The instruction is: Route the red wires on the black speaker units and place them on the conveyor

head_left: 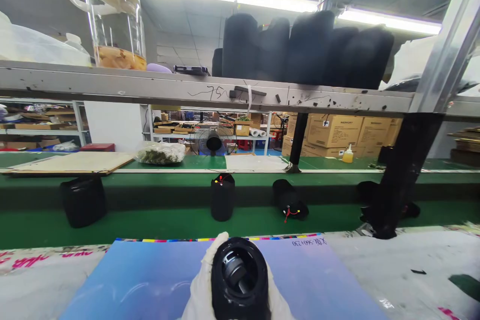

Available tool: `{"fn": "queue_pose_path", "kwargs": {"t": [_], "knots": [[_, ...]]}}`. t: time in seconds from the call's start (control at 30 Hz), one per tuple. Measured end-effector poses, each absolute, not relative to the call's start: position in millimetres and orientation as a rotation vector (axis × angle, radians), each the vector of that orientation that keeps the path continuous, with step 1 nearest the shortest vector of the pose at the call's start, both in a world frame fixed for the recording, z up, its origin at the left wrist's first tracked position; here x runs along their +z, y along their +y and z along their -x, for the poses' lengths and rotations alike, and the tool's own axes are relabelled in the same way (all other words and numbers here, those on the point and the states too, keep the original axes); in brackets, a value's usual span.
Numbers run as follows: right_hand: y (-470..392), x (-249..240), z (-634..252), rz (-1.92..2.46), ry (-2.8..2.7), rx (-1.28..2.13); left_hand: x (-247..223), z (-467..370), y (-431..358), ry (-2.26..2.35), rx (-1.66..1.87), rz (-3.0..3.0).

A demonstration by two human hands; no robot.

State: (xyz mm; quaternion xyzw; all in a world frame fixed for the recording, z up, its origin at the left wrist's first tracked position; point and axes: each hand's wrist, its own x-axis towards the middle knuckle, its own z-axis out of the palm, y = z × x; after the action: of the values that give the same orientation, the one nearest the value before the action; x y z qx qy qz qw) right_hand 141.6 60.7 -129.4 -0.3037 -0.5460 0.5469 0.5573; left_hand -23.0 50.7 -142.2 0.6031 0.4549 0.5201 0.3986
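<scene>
A black cylindrical housing, with a round open mouth showing a dark, shiny part inside, is held upright at the bottom centre. My left hand, in a white glove, wraps its left side, one fingertip reaching above the rim. On the other side my right hand, also gloved in white, grips it; its fingers are mostly hidden. Beneath lies a blue-purple printed sheet on the bench. Past the sheet, black cylinders stand or lie on a green surface: one upright, one tipped over with red wires.
An overhead shelf carries several black cylinders and a glass jug. A dark-wrapped post rises at the right. Another black cylinder sits at left. Behind are a fan, cardboard boxes and a yellow bottle.
</scene>
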Motion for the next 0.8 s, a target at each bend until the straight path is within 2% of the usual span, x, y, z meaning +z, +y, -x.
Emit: {"fn": "queue_pose_path", "kwargs": {"t": [0.17,0.4,0.57,0.8], "knots": [[77.0,-121.9,-147.1,0.815,-1.344,1.272,-140.8,29.7,69.6,0.947,1.219,-1.621],[92.6,-112.7,-161.1,0.942,-1.425,1.226,-150.6,26.9,81.7,1.258,1.134,-1.742],[97.3,-109.6,-172.5,1.024,-1.467,1.206,-171.3,23.1,85.4,1.147,1.284,-1.656],[109.4,-112.5,-164.5,1.035,-1.461,1.315,-171.3,26.2,87.9,1.123,1.184,-1.656]]}}
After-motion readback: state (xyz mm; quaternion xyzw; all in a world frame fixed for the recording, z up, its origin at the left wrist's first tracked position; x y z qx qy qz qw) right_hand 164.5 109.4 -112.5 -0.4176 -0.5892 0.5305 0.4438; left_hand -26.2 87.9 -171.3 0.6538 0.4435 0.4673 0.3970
